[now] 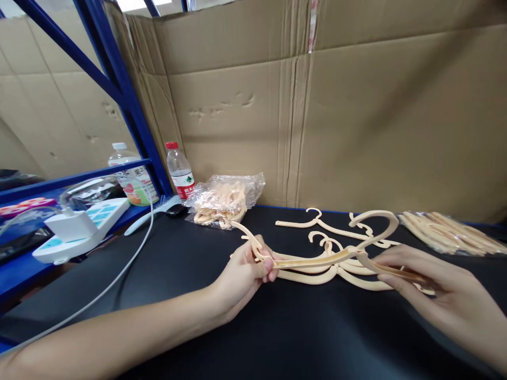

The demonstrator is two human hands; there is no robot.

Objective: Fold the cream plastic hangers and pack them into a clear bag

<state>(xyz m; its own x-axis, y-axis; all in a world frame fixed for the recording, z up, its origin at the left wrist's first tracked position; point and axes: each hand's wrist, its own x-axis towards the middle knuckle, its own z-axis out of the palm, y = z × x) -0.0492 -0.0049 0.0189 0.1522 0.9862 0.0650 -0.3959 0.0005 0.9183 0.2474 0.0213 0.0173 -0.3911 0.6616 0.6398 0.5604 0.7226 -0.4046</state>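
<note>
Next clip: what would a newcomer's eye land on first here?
Both hands hold one cream plastic hanger above the black table: the left hand pinches one end, the right hand the other. More loose hangers lie under and behind it, and a clear bag of hangers sits at the back beside a red-capped water bottle.

The black table [277, 338] carries loose cream hangers [317, 278] piled toward one o'clock; a clear bag of hangers [222, 203] lies at eleven o'clock against the cardboard; a second bag [447, 232] at two o'clock; a water bottle [180, 171] stands at ten o'clock, a white brush [152, 215] beside it; a white cable [119, 277] crosses at nine o'clock.
</note>
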